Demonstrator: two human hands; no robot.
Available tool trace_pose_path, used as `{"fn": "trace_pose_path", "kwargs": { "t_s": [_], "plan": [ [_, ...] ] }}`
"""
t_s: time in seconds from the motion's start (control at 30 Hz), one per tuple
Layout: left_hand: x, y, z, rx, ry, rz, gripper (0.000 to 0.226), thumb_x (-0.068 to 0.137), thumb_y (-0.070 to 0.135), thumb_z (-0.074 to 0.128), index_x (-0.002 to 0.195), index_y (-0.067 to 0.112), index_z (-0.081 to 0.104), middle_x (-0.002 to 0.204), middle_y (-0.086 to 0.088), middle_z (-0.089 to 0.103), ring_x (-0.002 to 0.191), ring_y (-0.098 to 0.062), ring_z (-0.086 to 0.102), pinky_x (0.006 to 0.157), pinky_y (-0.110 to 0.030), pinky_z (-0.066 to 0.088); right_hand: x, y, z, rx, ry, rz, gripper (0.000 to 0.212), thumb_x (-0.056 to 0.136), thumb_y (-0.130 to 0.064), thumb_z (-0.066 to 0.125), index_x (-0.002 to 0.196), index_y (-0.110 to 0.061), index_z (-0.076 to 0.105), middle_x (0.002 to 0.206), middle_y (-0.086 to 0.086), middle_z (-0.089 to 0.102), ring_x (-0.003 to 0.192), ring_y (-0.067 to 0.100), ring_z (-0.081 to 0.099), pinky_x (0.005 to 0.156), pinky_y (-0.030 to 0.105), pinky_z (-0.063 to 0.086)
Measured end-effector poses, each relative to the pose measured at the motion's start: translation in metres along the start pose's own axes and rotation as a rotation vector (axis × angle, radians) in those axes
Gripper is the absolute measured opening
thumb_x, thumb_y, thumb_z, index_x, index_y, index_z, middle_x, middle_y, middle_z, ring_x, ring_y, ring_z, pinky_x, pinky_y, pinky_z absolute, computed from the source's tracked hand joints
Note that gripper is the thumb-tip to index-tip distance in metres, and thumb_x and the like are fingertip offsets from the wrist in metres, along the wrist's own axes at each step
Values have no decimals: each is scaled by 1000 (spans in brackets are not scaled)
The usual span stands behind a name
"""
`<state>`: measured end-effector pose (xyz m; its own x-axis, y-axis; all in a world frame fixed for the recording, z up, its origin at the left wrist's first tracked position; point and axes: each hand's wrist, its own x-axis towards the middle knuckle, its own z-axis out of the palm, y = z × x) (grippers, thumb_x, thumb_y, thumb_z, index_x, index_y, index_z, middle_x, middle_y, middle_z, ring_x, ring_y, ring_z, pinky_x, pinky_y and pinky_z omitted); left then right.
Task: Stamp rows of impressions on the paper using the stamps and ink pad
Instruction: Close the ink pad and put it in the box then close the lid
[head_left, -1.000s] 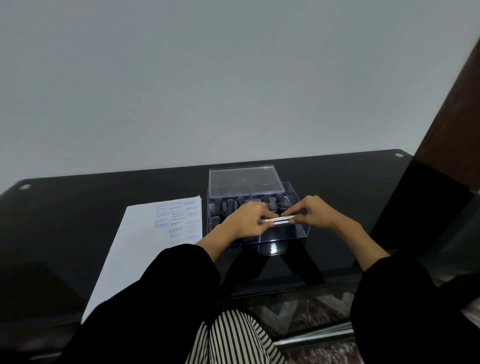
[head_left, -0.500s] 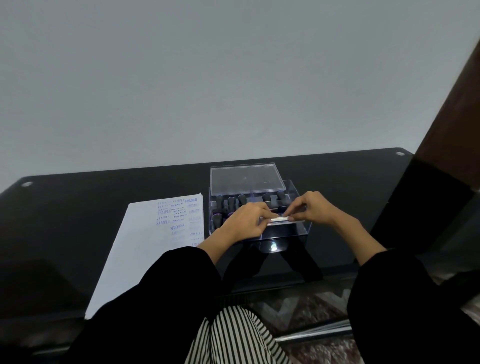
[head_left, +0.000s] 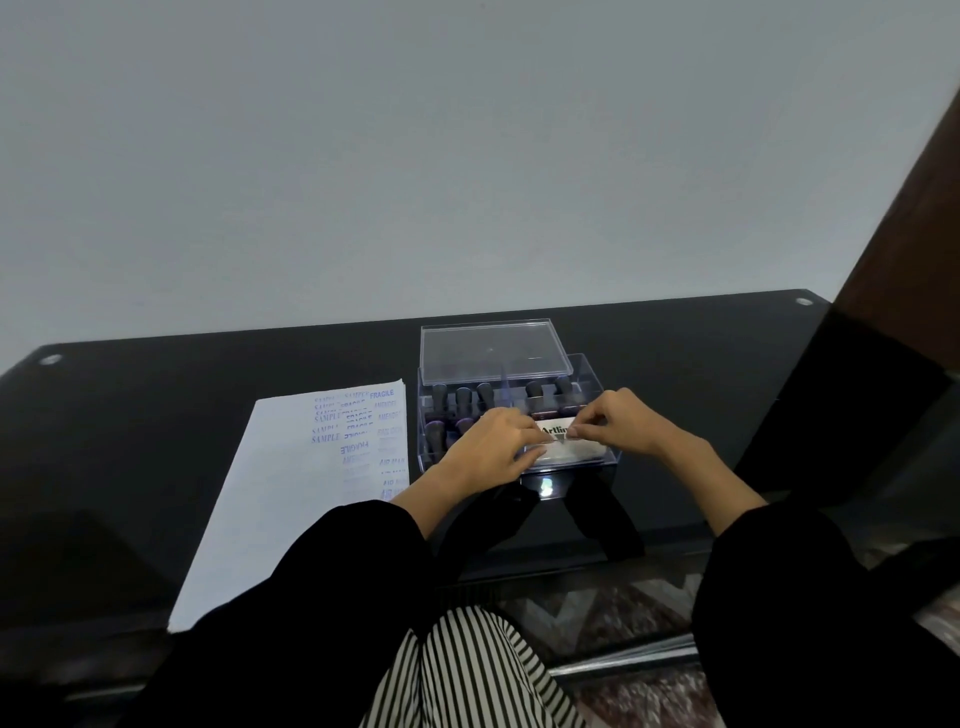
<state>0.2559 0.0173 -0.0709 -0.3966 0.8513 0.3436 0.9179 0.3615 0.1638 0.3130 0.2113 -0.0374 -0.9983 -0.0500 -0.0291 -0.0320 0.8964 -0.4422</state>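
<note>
Both hands at ink pad in clear box: left hand grips its left side, right hand pinches its top edge. Stamped paper alongside.

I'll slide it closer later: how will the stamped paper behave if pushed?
Probably light and floppy: the paper looks thin and lies flat. It likely glides easily on the glossy table, but may buckle if pushed from one edge.
</note>
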Motion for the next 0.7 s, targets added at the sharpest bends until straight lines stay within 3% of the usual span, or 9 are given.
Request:
{"fn": "trace_pose_path", "kwargs": {
  "t_s": [0.13, 0.3, 0.47, 0.57, 0.7],
  "plan": [
    [0, -1, 3, 38, 7, 12, 36, 91, 30, 45, 102, 10, 72, 92, -6, 73, 87, -22, 65, 85, -36, 48, 1, -1, 5, -30, -16, 34, 26, 93, -21, 55, 102, -4, 72, 93, 14, 71, 67, 19, 55, 68, 32, 48],
    [7, -2, -10, -113, 41, -51, 32, 95, 28, 47, 117, 13, 64, 110, -4, 67, 101, -17, 59, 87, -29, 45, 5, -4, -2, -12, -30, 7, 22, 92, -21, 57, 102, -8, 72, 89, 15, 71, 69, 20, 55, 68, 31, 46],
    [33, -26, -42, -188, 147, -211, 28, 96, 20, 47, 117, 11, 63, 114, -4, 66, 98, -13, 60, 87, -22, 44, 29, -8, -21, 36, 152, 8, 19, 90, -22, 59, 99, -13, 72, 95, 7, 72, 82, 19, 66, 84, 35, 54],
    [46, -52, -58, -211, 118, -331, 29, 95, 16, 46, 119, 10, 62, 121, -5, 64, 112, -18, 58, 99, -31, 44, 51, -12, -32, 52, 194, 14, 21, 91, -20, 58, 107, -11, 69, 105, 4, 69, 89, 13, 61, 88, 29, 50],
    [64, -94, -62, -175, 5, -520, 33, 95, 19, 46, 125, 10, 57, 131, -10, 54, 122, -23, 50, 105, -34, 37, 90, -6, -38, 84, 200, 66, 22, 91, -19, 57, 109, -12, 68, 112, 6, 67, 104, 20, 60, 97, 37, 48]
  ]
}}
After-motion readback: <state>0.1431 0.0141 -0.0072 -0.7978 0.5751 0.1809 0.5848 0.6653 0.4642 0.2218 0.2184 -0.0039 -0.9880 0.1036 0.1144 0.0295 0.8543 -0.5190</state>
